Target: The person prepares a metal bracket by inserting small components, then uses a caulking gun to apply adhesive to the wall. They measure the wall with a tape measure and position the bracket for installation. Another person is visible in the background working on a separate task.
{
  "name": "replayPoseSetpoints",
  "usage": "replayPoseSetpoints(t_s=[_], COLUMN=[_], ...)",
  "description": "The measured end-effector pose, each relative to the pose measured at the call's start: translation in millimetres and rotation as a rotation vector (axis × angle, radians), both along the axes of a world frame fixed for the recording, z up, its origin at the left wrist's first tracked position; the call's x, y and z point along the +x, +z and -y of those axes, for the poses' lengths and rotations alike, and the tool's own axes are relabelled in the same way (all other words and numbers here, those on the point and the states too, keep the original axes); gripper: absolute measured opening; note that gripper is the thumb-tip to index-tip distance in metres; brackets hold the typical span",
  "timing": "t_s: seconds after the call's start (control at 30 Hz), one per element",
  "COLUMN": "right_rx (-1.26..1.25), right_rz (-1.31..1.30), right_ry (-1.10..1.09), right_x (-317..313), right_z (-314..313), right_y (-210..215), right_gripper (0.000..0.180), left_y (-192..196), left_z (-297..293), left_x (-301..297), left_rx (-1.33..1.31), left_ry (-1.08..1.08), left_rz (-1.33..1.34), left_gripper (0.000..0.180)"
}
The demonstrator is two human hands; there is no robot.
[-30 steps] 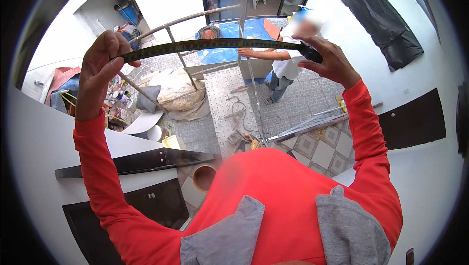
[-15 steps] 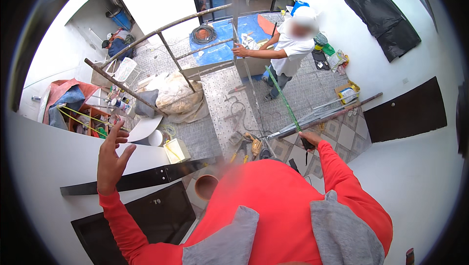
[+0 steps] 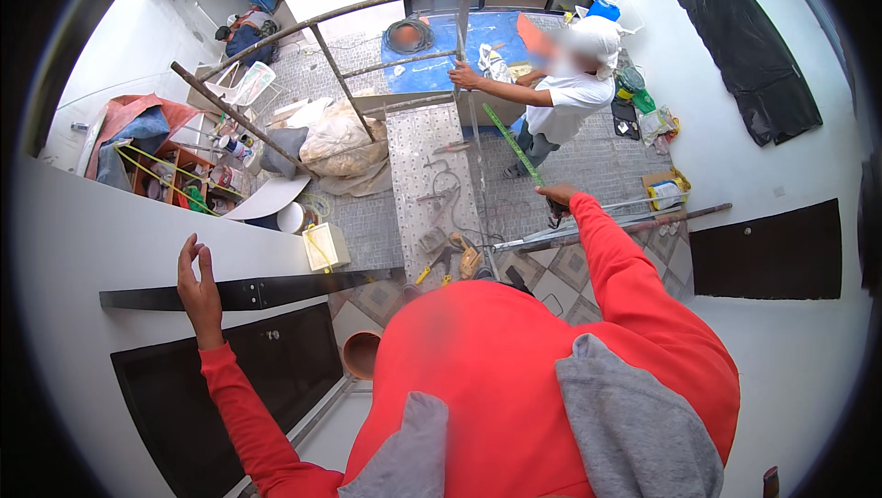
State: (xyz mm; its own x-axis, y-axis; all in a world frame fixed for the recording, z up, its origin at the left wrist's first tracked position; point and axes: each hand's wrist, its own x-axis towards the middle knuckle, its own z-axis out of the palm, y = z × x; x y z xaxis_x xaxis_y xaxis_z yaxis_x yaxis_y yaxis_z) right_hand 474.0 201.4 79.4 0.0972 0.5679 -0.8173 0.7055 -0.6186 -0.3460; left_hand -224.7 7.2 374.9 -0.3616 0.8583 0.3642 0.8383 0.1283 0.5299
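My left hand (image 3: pixel 199 293) is raised at the left in front of the white wall, its fingers stretched out and nothing in it. My right hand (image 3: pixel 562 193) reaches forward, closed on a tape measure (image 3: pixel 511 142). Its green blade sticks out toward the far left, ending in the air near a co-worker (image 3: pixel 574 98). Most of the dark case lies under my fingers. The co-worker, in a white shirt, holds the upright of a rusty metal scaffold frame (image 3: pixel 342 71).
Below me runs a perforated metal plank (image 3: pixel 425 153) with a yellow power tool (image 3: pixel 469 259) at its near end. Metal bars (image 3: pixel 634 225) lie to the right. Cloth sacks (image 3: pixel 340 144) and a cluttered crate (image 3: pixel 170 176) stand left. Another person (image 3: pixel 246 34) crouches far left.
My right hand has moved forward and slightly left with the tape measure. My left hand's fingers are closer together. The whole view has shifted a little.
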Motion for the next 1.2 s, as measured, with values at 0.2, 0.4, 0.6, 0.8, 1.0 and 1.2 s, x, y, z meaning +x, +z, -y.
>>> replayPoseSetpoints(t_s=[0.2,0.4,0.6,0.8,1.0,1.2], right_rx=[0.2,-0.027,-0.218,-0.344,-0.256,-0.145], right_rz=[-0.357,-0.437,-0.061,0.072,-0.091,-0.194], right_ry=[0.452,0.268,0.409,0.434,0.03,0.054], right_x=[-61,-64,24,102,96,71], right_z=[-48,10,144,220,220,184], right_y=[-11,-52,-95,-97,-89,-90], right_gripper=[0.066,0.08,0.062,0.074,0.08,0.094], left_y=[-4,-2,-4,-6,-5,-4], left_z=[-9,-12,-12,-12,-12,-12], left_x=[7,8,4,0,2,5], left_rx=[-0.075,-0.117,-0.174,-0.21,-0.214,-0.197], left_ry=[0.094,0.107,0.11,0.102,0.066,0.063], left_rz=[-0.083,-0.092,-0.069,-0.023,0.011,0.007], left_gripper=[0.041,0.039,0.04,0.038,0.035,0.036])
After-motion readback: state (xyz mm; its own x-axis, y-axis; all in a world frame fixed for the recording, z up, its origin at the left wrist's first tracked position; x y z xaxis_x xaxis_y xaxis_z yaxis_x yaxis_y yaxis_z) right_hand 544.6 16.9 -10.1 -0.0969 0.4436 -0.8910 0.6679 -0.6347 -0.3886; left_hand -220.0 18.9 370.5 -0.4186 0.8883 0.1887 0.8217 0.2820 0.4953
